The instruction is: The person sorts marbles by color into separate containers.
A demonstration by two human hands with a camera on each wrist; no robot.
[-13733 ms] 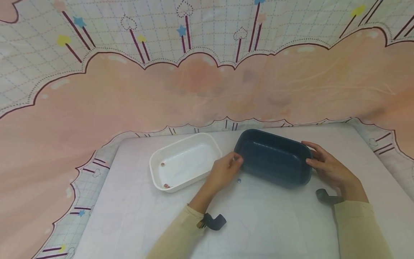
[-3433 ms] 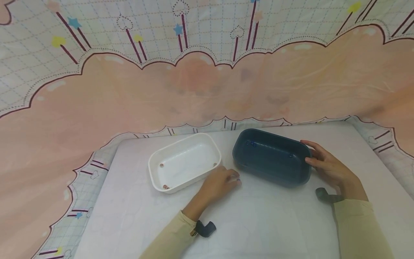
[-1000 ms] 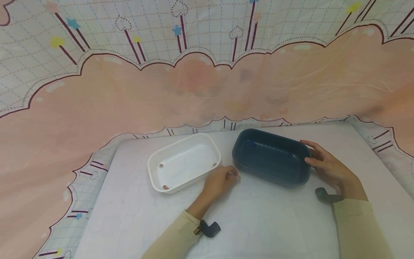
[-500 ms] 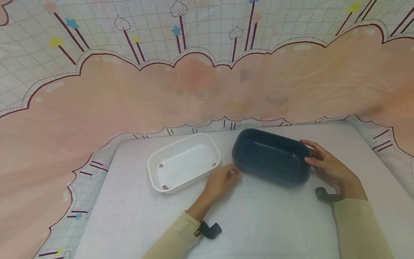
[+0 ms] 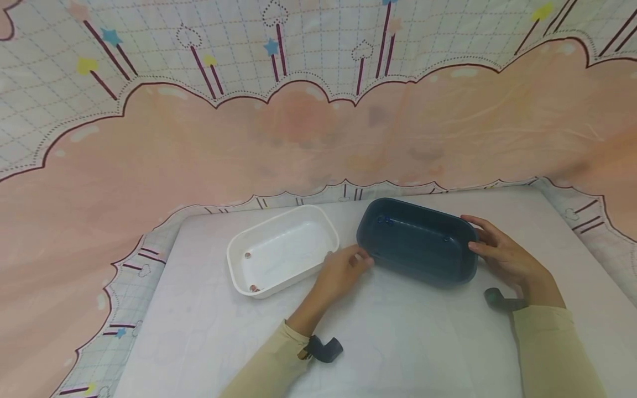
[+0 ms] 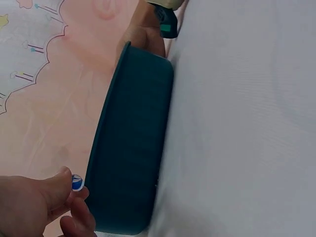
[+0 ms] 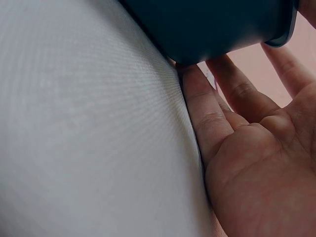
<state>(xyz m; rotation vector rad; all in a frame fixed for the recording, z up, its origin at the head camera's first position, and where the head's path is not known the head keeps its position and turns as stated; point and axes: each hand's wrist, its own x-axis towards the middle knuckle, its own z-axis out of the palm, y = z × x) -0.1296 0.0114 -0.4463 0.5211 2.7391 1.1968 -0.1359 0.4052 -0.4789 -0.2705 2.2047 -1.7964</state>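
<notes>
My left hand (image 5: 342, 272) pinches a clear marble with a blue swirl (image 6: 77, 182) between thumb and fingers, at the near left rim of the dark blue container (image 5: 423, 265); the marble is hidden in the head view. My right hand (image 5: 510, 260) holds that container's right end, its fingers against the outer wall (image 7: 212, 113) and the thumb by the rim. Blue marbles (image 5: 385, 221) lie in the container's far left corner, and another blue marble (image 5: 446, 239) lies towards its right end. The white container (image 5: 283, 282) holds a few reddish-brown marbles (image 5: 247, 255).
Both containers stand on a white-covered table (image 5: 398, 342). Behind it hangs a peach and white patterned cloth (image 5: 298, 138). A dark wrist mount (image 5: 324, 349) sits on my left wrist, and another dark wrist mount (image 5: 504, 300) on the right.
Over the longer span, a blue marble left the table; blue marbles appeared in the dark container and another marble in the white one. Lately my left hand rose to the dark rim.
</notes>
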